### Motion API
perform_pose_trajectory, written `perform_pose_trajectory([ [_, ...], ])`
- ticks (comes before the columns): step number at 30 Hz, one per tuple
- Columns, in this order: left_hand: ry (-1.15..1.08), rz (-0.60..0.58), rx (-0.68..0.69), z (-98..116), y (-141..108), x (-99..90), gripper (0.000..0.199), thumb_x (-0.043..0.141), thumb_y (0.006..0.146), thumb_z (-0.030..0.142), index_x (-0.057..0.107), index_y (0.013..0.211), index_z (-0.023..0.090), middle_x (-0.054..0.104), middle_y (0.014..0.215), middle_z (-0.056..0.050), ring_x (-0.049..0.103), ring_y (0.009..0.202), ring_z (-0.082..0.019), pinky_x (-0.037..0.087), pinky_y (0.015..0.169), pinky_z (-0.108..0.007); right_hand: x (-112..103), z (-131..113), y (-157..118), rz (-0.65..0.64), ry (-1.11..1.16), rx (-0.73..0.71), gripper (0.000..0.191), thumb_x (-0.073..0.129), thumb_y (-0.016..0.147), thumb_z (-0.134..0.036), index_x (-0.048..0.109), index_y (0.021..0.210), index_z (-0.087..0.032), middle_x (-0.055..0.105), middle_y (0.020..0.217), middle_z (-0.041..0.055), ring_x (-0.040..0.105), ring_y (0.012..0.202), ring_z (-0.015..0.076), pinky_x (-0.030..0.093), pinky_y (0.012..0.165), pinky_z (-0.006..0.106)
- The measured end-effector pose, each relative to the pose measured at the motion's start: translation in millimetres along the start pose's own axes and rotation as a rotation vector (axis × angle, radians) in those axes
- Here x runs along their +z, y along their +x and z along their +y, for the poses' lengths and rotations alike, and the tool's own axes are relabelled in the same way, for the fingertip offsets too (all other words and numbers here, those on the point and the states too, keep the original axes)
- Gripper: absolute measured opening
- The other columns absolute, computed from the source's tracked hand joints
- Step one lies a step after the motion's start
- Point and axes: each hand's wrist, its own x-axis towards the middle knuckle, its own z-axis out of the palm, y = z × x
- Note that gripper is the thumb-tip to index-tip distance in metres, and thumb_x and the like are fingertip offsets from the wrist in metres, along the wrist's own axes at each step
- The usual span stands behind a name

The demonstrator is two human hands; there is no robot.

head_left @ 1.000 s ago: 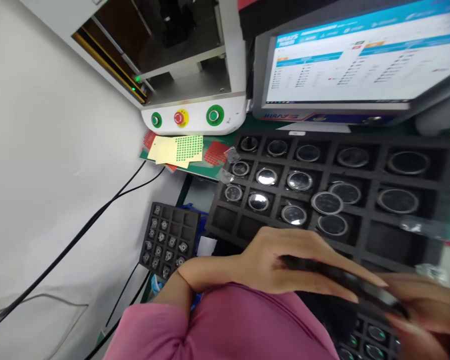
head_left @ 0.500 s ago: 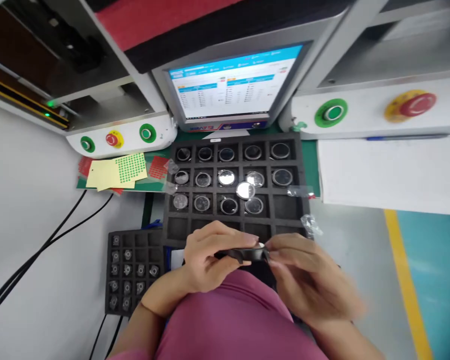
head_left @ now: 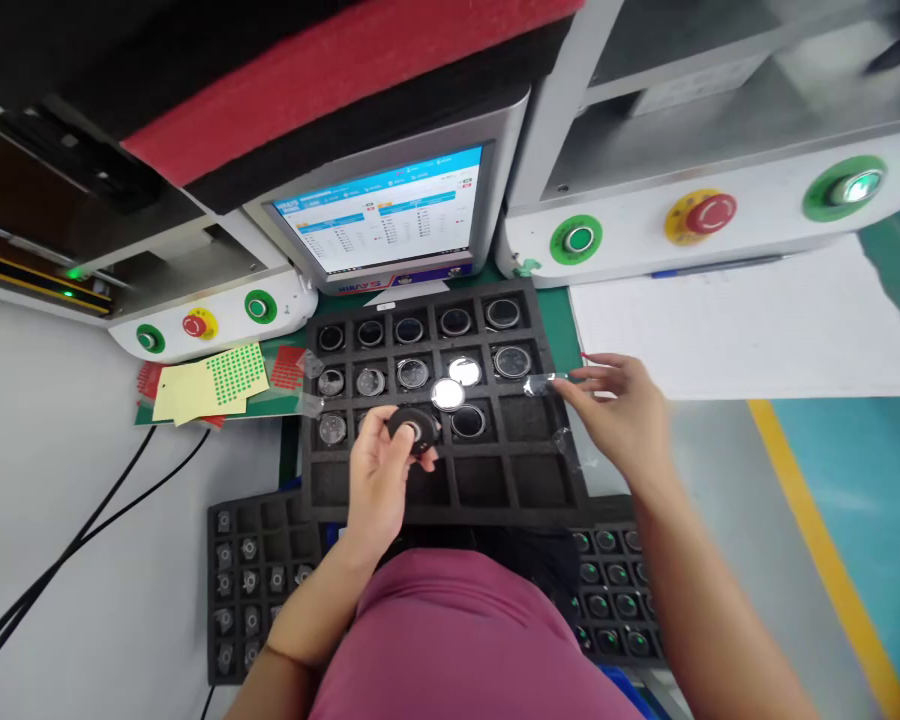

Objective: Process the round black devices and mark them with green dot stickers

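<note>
My left hand [head_left: 381, 475] is closed round a round black watch case [head_left: 414, 430], held over the lower left part of a black foam tray [head_left: 510, 445]. Further right, my right hand [head_left: 619, 415] pinches a strip of clear film [head_left: 544, 384] at the tray's right edge. Round watch faces sit in the tray's upper compartments. One bright round disc [head_left: 448, 394] lies across the dividers between compartments.
A monitor [head_left: 390, 215] stands behind the tray, between white panels with green and red buttons [head_left: 711, 213]. Sticker sheets [head_left: 210, 384] lie at the left, white paper [head_left: 750, 320] and a pen at the right. Lower trays [head_left: 619, 590] hold small round parts.
My hands have moved apart. The left one lifted the black case over the tray; the right one let go of it and reached to the film. The view has shifted right.
</note>
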Motion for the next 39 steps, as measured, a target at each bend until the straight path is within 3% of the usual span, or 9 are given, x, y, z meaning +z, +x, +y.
perform_pose_trajectory([
  [4,-0.027,-0.157,-0.149,-1,-5,5.8,0.026,0.066,0.086,0.039,0.05,0.089,0.018,0.077,0.096,-0.01,0.072,0.078,-0.017,0.055,0.071,-0.029,6,-10,0,-0.011,0.097,0.033,0.032,0.078,0.069,-0.037,0.061,0.091,-0.021,0.065,0.067,0.0001,0.061,0.057,0.0173,0.051,0.058,0.032],
  [9,0.093,-0.275,-0.131,-5,-7,1.2,0.033,0.058,0.093,0.043,0.061,0.105,0.013,0.076,0.098,-0.014,0.049,0.049,-0.005,0.038,0.047,-0.019,-5,-63,-33,-0.023,0.315,-0.002,0.027,0.085,0.067,-0.026,0.065,0.086,-0.022,0.069,0.072,0.0034,0.067,0.066,0.0166,0.056,0.065,0.026],
  [14,-0.124,-0.291,-0.203,-6,-7,6.0,0.028,0.07,0.085,0.038,0.054,0.095,0.018,0.074,0.105,-0.01,0.068,0.07,-0.013,0.055,0.07,-0.028,-5,-98,-68,-0.084,0.573,0.051,0.026,0.085,0.07,-0.017,0.066,0.086,-0.023,0.069,0.072,0.0004,0.066,0.063,0.0136,0.058,0.061,0.022],
  [16,-0.117,-0.267,-0.209,-5,-7,7.9,0.028,0.07,0.084,0.039,0.052,0.089,0.018,0.075,0.095,-0.008,0.067,0.069,-0.012,0.053,0.067,-0.026,1,-102,-76,-0.126,0.634,0.081,0.026,0.085,0.07,-0.019,0.065,0.087,-0.023,0.067,0.071,-0.0005,0.065,0.062,0.0138,0.059,0.058,0.023],
  [19,-0.014,-0.255,-0.169,-5,-8,8.0,0.033,0.065,0.087,0.047,0.059,0.095,0.016,0.074,0.087,-0.009,0.05,0.053,-0.007,0.039,0.049,-0.02,11,-104,-84,-0.233,0.702,0.116,0.025,0.082,0.073,-0.017,0.063,0.089,-0.023,0.067,0.071,-0.0018,0.065,0.063,0.0114,0.059,0.06,0.019],
  [21,0.017,-0.263,-0.132,-6,-9,7.0,0.038,0.062,0.088,0.049,0.062,0.103,0.015,0.074,0.093,-0.011,0.045,0.051,-0.006,0.037,0.047,-0.021,17,-104,-87,-0.308,0.741,0.141,0.023,0.08,0.076,-0.014,0.063,0.09,-0.023,0.068,0.072,-0.0027,0.065,0.063,0.0096,0.058,0.063,0.016],
  [29,-0.002,-0.262,0.045,-13,-20,5.7,0.061,0.036,0.094,0.066,0.06,0.121,0.017,0.072,0.112,-0.015,0.064,0.076,-0.018,0.048,0.06,-0.028,31,-112,-97,-0.38,0.879,0.217,0.024,0.073,0.081,-0.01,0.06,0.095,-0.025,0.07,0.073,-0.0042,0.068,0.061,0.0124,0.062,0.062,0.022],
  [35,0.075,-0.299,0.264,-11,-23,6.1,0.05,0.047,0.095,0.057,0.056,0.126,0.02,0.071,0.118,-0.013,0.062,0.072,-0.014,0.05,0.062,-0.026,37,-118,-100,-0.32,0.851,0.191,0.027,0.072,0.079,-0.006,0.058,0.093,-0.023,0.071,0.072,-0.0047,0.069,0.062,0.0114,0.061,0.062,0.019],
  [39,0.152,-0.25,0.292,-11,-23,8.0,0.03,0.046,0.1,0.038,0.058,0.121,0.019,0.073,0.114,-0.01,0.066,0.078,-0.013,0.052,0.064,-0.023,39,-117,-104,-0.282,0.813,0.2,0.029,0.074,0.076,-0.006,0.057,0.092,-0.023,0.07,0.071,-0.0048,0.068,0.059,0.0123,0.061,0.06,0.02],
])
